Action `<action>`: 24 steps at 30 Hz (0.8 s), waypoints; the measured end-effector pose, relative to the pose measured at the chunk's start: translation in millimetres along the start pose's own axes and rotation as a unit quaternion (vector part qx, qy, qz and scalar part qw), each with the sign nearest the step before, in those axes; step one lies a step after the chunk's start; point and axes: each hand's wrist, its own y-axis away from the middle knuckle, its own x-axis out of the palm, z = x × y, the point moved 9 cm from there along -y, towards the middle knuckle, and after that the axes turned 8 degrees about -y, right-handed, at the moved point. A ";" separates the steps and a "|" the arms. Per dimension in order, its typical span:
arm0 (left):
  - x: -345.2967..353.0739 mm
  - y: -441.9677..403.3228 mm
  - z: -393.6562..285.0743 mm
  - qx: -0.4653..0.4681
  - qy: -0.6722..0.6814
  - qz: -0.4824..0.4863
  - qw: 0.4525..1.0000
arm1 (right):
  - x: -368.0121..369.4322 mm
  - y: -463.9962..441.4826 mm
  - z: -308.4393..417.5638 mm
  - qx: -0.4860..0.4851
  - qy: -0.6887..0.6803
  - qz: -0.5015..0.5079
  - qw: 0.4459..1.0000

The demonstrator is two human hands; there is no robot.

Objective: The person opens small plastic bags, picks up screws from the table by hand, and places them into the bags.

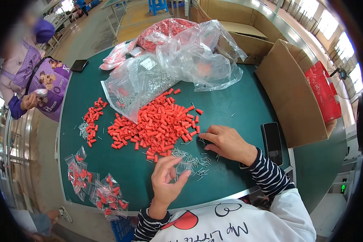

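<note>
My left hand (166,180) is curled, its thumb and fingers around a small clear plastic bag (184,167) near the front of the table. Behind and beside the bag lie loose small silver screws (195,162). My right hand (229,143) rests low over the table right of the heap, index finger and thumb apart, with a few screws by the fingertips. A large heap of red plastic caps (157,123) spreads across the middle, just beyond both hands.
Filled small bags (109,195) lie at the front left, below a smaller pile of caps (93,117). Large clear bags (201,52) stand at the back. A phone (272,143) and cardboard box (292,97) are on the right. A person in a purple apron (48,88) is at left.
</note>
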 end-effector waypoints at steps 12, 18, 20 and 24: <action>0.0 0.9 -4.2 0.020 -0.001 -0.001 1.000 | 16.3 -10.8 5.7 -0.059 0.107 0.042 0.992; 4.1 1.9 1.6 0.006 -0.002 0.009 1.000 | 28.0 -21.9 10.6 -0.034 0.213 0.089 0.973; 5.1 2.6 2.9 0.003 -0.008 0.012 1.000 | 31.5 -26.4 5.0 -0.021 0.211 0.111 0.971; 6.2 2.0 -0.5 0.014 -0.027 0.010 0.999 | 22.4 -29.3 0.5 -0.022 0.089 0.069 0.993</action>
